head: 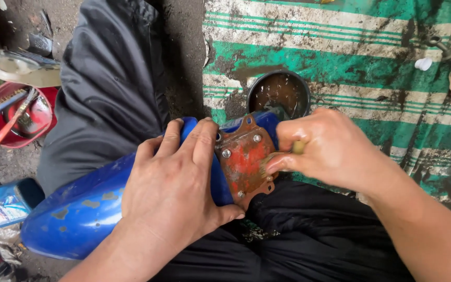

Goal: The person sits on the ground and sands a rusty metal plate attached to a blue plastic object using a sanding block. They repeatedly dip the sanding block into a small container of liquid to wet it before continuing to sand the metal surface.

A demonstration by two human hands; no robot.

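Note:
My left hand (176,183) grips a blue, chipped metal tank (79,214) that lies across my lap. At the tank's end sits a rusty red plate (244,159) held by small bolts. My right hand (330,149), wet and oily, is closed on a small brush (298,148) with a pale handle. Its fingertips press the brush against the plate's right edge. Just beyond the plate stands a round black bowl (280,91) filled with brown liquid.
A green and white striped, stained mat (361,62) covers the ground on the right. A red basin (32,122) with brushes and a tool sits at the left. A blue bottle (1,206) lies at the lower left. My black trousers (110,78) fill the middle.

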